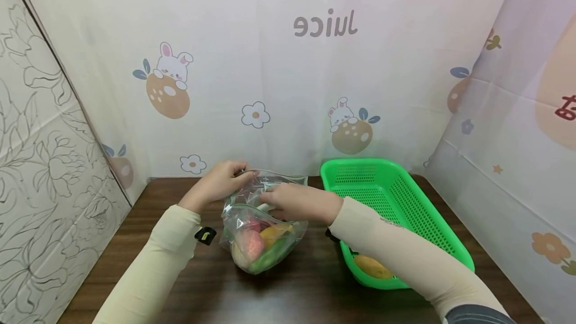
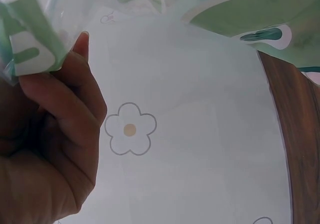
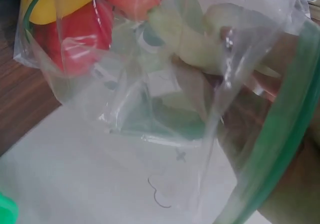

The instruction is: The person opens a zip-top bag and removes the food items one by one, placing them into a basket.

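Note:
A clear zip bag [image 1: 265,249] with a green strip at its mouth stands on the table, bulging with several toy-like fruits and vegetables. Through its side show a pink round piece [image 1: 250,245], a yellow-orange piece [image 1: 273,234] and a long green one [image 1: 272,255]. My left hand [image 1: 225,179] pinches the bag's rim at the far left, fingers curled round the film in the left wrist view. Inside the bag's mouth, my right hand [image 1: 299,201] holds a pale greenish-white piece [image 3: 200,48], seen through the film in the right wrist view. Its exact kind is blurred.
A green perforated basket [image 1: 432,214] stands to the right, under my right forearm. Near its front end lies a yellow oval fruit [image 1: 372,266]. The dark wooden table [image 1: 180,284] ends at a printed curtain [image 1: 279,64] behind, with more printed cloth on both sides.

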Demonstrator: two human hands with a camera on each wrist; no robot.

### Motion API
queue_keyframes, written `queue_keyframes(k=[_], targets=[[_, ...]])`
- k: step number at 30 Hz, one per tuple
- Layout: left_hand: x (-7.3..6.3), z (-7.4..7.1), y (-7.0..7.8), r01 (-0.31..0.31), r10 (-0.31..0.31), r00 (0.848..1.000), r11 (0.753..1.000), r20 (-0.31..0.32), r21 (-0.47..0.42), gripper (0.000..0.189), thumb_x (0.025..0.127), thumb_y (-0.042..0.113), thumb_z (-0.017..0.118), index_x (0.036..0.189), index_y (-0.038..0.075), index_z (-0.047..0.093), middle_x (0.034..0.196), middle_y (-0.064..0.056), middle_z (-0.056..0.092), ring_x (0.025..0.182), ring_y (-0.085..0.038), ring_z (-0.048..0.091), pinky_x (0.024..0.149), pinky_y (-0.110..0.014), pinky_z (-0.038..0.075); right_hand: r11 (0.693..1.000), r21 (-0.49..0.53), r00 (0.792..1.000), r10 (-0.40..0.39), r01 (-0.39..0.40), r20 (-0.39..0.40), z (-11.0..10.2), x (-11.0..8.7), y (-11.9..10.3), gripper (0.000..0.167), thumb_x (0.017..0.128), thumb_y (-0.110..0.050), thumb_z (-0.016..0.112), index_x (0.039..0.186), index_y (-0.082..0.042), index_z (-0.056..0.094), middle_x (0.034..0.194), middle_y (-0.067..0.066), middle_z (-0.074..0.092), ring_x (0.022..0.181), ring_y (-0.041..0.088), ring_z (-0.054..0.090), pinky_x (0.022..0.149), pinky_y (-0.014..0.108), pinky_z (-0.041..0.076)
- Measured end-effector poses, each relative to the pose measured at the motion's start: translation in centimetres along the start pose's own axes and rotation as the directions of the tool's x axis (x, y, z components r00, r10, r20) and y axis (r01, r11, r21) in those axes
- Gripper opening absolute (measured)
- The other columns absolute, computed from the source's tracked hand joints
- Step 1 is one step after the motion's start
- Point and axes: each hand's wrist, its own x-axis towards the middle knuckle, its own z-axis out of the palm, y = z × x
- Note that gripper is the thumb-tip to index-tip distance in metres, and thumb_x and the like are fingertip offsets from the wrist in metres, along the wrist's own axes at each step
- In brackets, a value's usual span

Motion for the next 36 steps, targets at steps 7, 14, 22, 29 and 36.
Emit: queue_keyframes(k=[7,14,22,29,36], targets=[[0.0,0.0,-0.1,0.010,-0.010,1.000,1.000,0.003,-0.008,0.028,0.103,0.034,0.059,0.081,0.016,0.062,0.069,0.001,0.052,0.066,-0.017,0.049,0.064,-0.035,0.043,0.998,-0.047,0.988,-0.044,0.037,-0.147,-0.6,-0.7,0.1,0.022,0.092,-0.010,0.074,0.112,-0.012,0.064,0.097,-0.001,0.062,0.084,0.011,0.062,0.074,0.019,0.050],[0.0,0.0,-0.1,0.020,-0.020,1.000,1.000,0.007,-0.014,0.029,0.103,0.034,0.059,0.080,0.016,0.062,0.069,0.001,0.052,0.064,-0.016,0.048,0.063,-0.034,0.043,0.996,-0.048,0.976,-0.077,0.068,-0.204,-1.5,-1.0,-0.1,0.023,0.091,-0.010,0.075,0.111,-0.010,0.064,0.096,0.000,0.061,0.081,0.012,0.061,0.072,0.019,0.050],[0.0,0.0,0.0,0.027,-0.026,1.000,1.000,0.011,-0.016,0.030,0.103,0.033,0.058,0.079,0.015,0.061,0.068,0.001,0.052,0.062,-0.016,0.047,0.062,-0.034,0.043,0.997,-0.031,0.968,-0.080,0.075,-0.237,-2.4,-1.3,0.1,0.028,0.089,-0.008,0.078,0.112,-0.011,0.063,0.098,0.000,0.063,0.084,0.012,0.063,0.077,0.019,0.052],[0.2,0.1,-0.2,0.035,-0.034,0.999,0.999,0.017,-0.018,0.026,0.103,0.032,0.058,0.083,0.016,0.063,0.071,0.000,0.056,0.063,-0.016,0.050,0.062,-0.034,0.044,0.996,-0.027,0.956,-0.091,0.087,-0.281,-3.7,-1.9,-0.3,0.028,0.090,-0.010,0.077,0.114,-0.011,0.063,0.098,0.001,0.063,0.084,0.013,0.064,0.078,0.020,0.052],[0.2,0.1,-0.3,0.026,-0.026,0.999,1.000,0.019,-0.009,0.024,0.103,0.030,0.059,0.086,0.015,0.065,0.074,0.001,0.058,0.066,-0.016,0.052,0.062,-0.034,0.045,0.993,-0.034,0.926,-0.115,0.110,-0.359,-4.5,-3.1,0.2,0.029,0.088,-0.008,0.078,0.114,-0.009,0.063,0.101,0.002,0.064,0.082,0.014,0.064,0.077,0.022,0.053]])
